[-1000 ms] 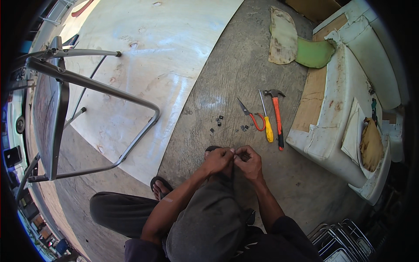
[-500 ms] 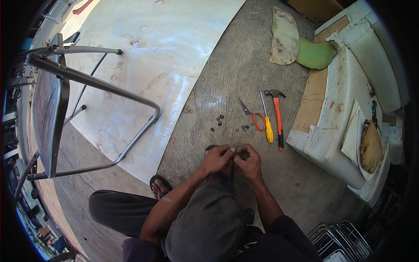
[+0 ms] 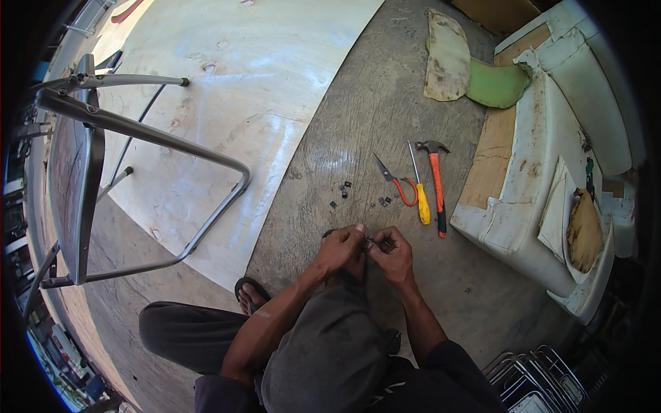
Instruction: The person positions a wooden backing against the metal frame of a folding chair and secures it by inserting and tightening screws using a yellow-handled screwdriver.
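Observation:
Close together above my knee, both hands work at a small dark piece (image 3: 368,241) whose kind I cannot make out. My left hand (image 3: 339,249) is closed, its thumb and fingers pinched beside the piece. With bent fingers, my right hand (image 3: 391,253) pinches the piece from the other side. Just beyond the hands, several small black and grey pieces (image 3: 345,186) lie scattered on the concrete. Right of them are scissors (image 3: 406,191) with red handles, a screwdriver (image 3: 423,205) with a yellow handle and a claw hammer (image 3: 436,180) with an orange and black handle.
A metal-framed folding chair (image 3: 206,144) lies tipped at the left, over a plywood sheet (image 3: 227,89). At the right stands a worn white upholstered seat (image 3: 530,179). Green and beige padding pieces (image 3: 447,58) lie behind it. Metal frames (image 3: 533,378) stand at the lower right.
My hands have parted slightly at the fingertips, and a small dark piece now shows between them. The tools and loose pieces have stayed in place.

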A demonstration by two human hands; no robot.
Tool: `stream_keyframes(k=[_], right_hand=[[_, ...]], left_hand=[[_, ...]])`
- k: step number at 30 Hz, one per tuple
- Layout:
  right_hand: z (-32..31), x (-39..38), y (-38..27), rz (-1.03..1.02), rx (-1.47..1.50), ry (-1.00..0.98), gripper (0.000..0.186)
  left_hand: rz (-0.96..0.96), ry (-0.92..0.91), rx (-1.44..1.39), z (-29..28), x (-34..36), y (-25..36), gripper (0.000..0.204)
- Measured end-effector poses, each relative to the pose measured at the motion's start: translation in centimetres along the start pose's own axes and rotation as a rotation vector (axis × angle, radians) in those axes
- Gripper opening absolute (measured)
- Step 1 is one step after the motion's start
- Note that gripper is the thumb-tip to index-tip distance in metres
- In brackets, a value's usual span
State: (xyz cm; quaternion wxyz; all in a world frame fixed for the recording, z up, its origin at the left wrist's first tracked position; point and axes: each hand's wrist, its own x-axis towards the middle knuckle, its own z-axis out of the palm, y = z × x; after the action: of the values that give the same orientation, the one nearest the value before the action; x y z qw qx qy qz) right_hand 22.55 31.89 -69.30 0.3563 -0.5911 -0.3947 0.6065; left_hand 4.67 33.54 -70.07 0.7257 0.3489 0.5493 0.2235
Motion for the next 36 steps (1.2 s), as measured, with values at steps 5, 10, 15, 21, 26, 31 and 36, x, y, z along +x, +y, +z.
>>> stream_keyframes(k=[5, 10, 15, 21, 26, 31, 36], right_hand=[[0.0, 0.0, -0.2, 0.000, 0.004, -0.003, 0.021], [-0.1, 0.4, -0.2, 0.026, -0.047, -0.003, 0.022], [-0.2, 0.9, -0.3, 0.026, -0.141, -0.014, 0.021], [-0.5, 1.6, 0.7, -0.068, -0.179, 0.133, 0.018], [-2.4, 1.7, -0.2, -0.027, -0.211, 0.179, 0.016], [-3.8, 1.7, -1.5, -0.067, -0.216, 0.203, 0.017], [-4.3, 1.5, -0.3, -0.102, -0.234, 0.236, 0.021]], left_hand=[[-0.050, -0.055, 0.169, -0.4, 0.4, 0.5, 0.041], [0.139, 0.057, -0.090, 0.9, 0.1, 0.9, 0.043], [-0.099, 0.066, 0.171, 0.0, 1.2, 0.2, 0.039], [0.221, 0.389, 0.746, 1.2, 4.0, 0.3, 0.025], [0.635, 0.496, 1.069, 2.6, 6.8, 1.4, 0.027], [0.551, 0.399, 1.199, 3.4, 9.6, 3.1, 0.030], [0.653, 0.434, 1.186, 3.4, 10.0, 0.1, 0.021]])
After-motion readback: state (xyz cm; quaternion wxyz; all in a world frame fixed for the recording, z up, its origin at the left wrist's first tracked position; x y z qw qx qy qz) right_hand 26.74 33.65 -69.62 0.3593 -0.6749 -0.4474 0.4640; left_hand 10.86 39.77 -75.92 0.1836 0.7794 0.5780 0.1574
